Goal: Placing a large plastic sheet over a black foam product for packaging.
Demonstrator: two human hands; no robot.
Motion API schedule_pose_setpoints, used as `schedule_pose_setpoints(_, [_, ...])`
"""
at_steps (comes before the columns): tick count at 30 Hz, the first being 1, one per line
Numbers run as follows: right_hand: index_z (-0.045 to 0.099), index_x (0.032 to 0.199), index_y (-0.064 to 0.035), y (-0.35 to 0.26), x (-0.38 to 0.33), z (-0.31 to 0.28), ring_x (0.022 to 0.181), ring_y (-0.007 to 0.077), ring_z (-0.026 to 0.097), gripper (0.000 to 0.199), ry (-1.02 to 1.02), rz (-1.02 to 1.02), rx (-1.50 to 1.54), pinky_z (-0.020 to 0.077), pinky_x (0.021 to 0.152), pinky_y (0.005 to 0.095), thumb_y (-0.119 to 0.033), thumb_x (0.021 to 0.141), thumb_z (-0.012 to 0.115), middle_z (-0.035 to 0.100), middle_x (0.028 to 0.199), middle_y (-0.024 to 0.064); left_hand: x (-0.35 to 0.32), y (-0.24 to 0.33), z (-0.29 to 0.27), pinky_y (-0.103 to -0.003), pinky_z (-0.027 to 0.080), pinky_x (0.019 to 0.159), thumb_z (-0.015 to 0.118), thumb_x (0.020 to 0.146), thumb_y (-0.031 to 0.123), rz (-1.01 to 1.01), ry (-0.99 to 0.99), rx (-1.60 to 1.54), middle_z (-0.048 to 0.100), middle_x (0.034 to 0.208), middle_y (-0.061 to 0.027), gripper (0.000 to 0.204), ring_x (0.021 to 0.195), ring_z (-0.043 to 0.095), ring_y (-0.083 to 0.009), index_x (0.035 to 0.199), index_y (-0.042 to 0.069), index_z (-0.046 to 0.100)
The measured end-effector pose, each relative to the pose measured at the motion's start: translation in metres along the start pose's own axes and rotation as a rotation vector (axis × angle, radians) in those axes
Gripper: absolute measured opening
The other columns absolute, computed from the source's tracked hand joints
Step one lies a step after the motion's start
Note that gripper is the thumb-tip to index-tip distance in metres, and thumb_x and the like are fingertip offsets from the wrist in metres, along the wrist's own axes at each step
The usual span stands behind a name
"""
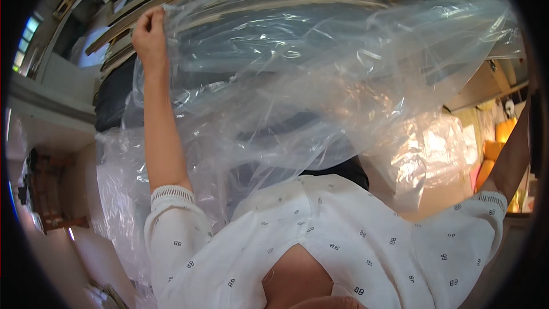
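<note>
A large sheet of clear plastic film (297, 80) spreads across the view in front of my body, wrinkled and shiny. At the far left my left hand (150, 37) is raised with the arm outstretched, its fingers pinched on the upper left edge of the film. From there the sheet hangs in folds down past my waist on the left. My right arm reaches out to the far right, where the dark rim of the picture hides the hand. Dark material shows through the film below its middle.
Long wooden slats (123, 37) run behind the film at the top. A black padded-looking piece (114, 94) lies beside my left forearm. On the right are a wooden frame (486, 86) and orange items (493, 150). A window (26, 43) is at the far left.
</note>
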State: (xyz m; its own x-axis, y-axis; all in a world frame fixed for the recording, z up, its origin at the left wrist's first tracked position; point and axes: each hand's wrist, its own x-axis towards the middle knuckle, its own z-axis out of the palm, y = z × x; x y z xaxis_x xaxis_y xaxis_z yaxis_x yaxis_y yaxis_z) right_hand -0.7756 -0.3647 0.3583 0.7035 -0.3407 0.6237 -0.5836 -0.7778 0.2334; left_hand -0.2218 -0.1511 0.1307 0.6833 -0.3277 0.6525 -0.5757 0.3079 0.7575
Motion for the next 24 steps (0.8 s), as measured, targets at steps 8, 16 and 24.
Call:
schedule_pose_setpoints(8, [0.052,0.119,-0.0244,-0.104,-0.120,0.155,0.133,0.0294,0.018,0.062,-1.148,-0.044,-0.152,0.0224,0.103,0.0531,-0.005,0.062,0.069,0.022,0.143,0.0092,-0.009,-0.053,-0.072,-0.022,0.043,0.073,0.061,0.083,0.022,-0.019,-0.023,0.405,0.063,0.084,-0.0022,0.024,0.077,0.055,-0.0086,0.094,0.000,0.064])
schedule_pose_setpoints(16, [0.064,0.097,-0.0098,-0.084,-0.211,0.224,0.081,0.0197,0.062,0.021,-1.559,0.256,0.759,0.0476,0.073,0.0312,-0.017,0.078,0.059,0.066,0.087,0.0059,-0.045,-0.072,-0.287,-0.025,0.042,0.075,0.056,0.086,0.028,-0.269,-0.029,0.876,0.064,0.086,-0.0061,0.030,0.079,0.055,-0.0132,0.095,0.000,0.063])
schedule_pose_setpoints(24, [0.058,0.088,-0.0055,-0.040,-0.021,0.321,0.084,0.0208,0.056,0.031,-0.064,0.542,0.417,0.0423,0.071,0.0351,-0.036,0.081,0.057,0.058,0.088,0.0085,-0.037,-0.113,-0.276,-0.026,0.042,0.072,0.056,0.085,0.033,-0.267,-0.029,1.005,0.064,0.084,-0.0064,0.034,0.077,0.055,-0.0131,0.093,0.002,0.064])
